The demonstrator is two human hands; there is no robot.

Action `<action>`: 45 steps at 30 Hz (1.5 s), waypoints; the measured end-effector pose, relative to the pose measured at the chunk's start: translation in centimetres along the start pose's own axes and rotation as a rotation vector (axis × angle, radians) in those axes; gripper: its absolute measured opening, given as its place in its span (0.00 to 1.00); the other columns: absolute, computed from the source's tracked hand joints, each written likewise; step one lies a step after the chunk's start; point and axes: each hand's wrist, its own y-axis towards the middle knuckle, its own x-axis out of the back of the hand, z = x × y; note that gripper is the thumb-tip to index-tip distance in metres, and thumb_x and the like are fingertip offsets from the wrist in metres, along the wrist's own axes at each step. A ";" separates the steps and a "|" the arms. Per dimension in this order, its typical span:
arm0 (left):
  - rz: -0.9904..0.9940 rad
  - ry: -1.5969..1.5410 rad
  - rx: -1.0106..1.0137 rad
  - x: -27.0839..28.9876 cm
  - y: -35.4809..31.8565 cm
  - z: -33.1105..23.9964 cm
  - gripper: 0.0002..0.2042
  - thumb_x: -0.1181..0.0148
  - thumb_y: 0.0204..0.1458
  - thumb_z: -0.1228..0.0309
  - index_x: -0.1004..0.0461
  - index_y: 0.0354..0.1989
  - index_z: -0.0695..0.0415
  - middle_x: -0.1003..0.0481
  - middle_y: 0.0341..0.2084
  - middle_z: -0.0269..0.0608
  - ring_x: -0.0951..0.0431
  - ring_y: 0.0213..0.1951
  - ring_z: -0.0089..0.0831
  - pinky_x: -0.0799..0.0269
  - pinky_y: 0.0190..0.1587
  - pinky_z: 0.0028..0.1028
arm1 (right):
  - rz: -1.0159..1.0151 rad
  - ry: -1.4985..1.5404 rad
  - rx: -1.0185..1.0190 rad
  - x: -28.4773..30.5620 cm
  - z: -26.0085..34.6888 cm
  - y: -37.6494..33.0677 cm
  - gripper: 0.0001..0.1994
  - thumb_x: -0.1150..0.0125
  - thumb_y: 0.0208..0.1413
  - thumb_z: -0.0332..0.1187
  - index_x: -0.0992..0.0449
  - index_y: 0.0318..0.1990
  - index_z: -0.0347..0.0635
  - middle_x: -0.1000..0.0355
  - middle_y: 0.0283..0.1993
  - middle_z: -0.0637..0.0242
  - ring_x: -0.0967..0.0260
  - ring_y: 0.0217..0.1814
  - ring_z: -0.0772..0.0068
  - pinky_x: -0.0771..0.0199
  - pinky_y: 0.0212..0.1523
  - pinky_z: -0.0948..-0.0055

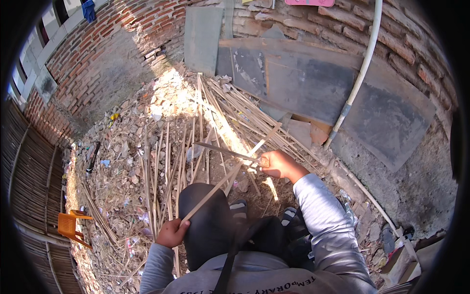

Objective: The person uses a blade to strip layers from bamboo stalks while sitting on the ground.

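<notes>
A long, thin bamboo strip (230,171) runs on a slant between the two hands, from low beside the person's dark-trousered knee (205,220) up and away toward a heap of similar strips. The left hand (171,233) is closed around the strip's lower end, fingers curled tight against it, just beside the knee. The right hand (278,164) sits farther forward and higher, its fist wrapped around the handle of a knife (225,152) whose long dark blade reaches leftward from the hand and crosses the strip near its upper part; blade and strip meet just left of the right hand. Both forearms wear pale grey sleeves (323,220).

Just beyond the hands, a loose pile of split bamboo strips (235,112) fans across the dirt ground (127,171), some lying parallel in front of the left hand, others stacked toward the wall. The ground is littered with dry scraps and small bits of rubbish. Past the pile, ahead of the right hand, flat dark grey boards (303,83) lean against a red brick wall (122,39), and a white pipe (362,68) runs down across them. Far to the left of the left hand, a small orange plastic stool (68,226) lies beside a woven bamboo fence (29,181).
</notes>
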 end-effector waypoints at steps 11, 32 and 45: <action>-0.004 0.009 0.010 0.0 -0.1 0.1 0.25 0.43 0.62 0.52 0.24 0.26 0.65 0.27 0.17 0.56 0.24 0.23 0.50 0.31 0.29 0.42 | 0.023 0.008 -0.017 -0.5 -0.6 0.3 0.17 0.33 0.47 0.41 0.20 0.43 0.45 0.21 0.37 0.50 0.22 0.42 0.48 0.24 0.44 0.56; 0.007 0.009 0.026 -0.4 0.2 1.4 0.26 0.44 0.62 0.49 0.24 0.27 0.65 0.26 0.18 0.56 0.23 0.24 0.51 0.30 0.30 0.42 | 0.036 0.029 -0.020 -0.2 -0.3 0.2 0.17 0.32 0.46 0.41 0.20 0.43 0.44 0.21 0.38 0.49 0.22 0.42 0.46 0.24 0.44 0.55; 0.050 -0.140 0.094 -0.8 0.3 2.4 0.24 0.42 0.63 0.52 0.24 0.27 0.66 0.28 0.15 0.43 0.31 0.21 0.26 0.34 0.26 0.34 | 0.031 0.070 0.000 -0.5 -0.9 0.2 0.20 0.30 0.48 0.42 0.20 0.47 0.43 0.20 0.41 0.49 0.22 0.45 0.48 0.24 0.46 0.57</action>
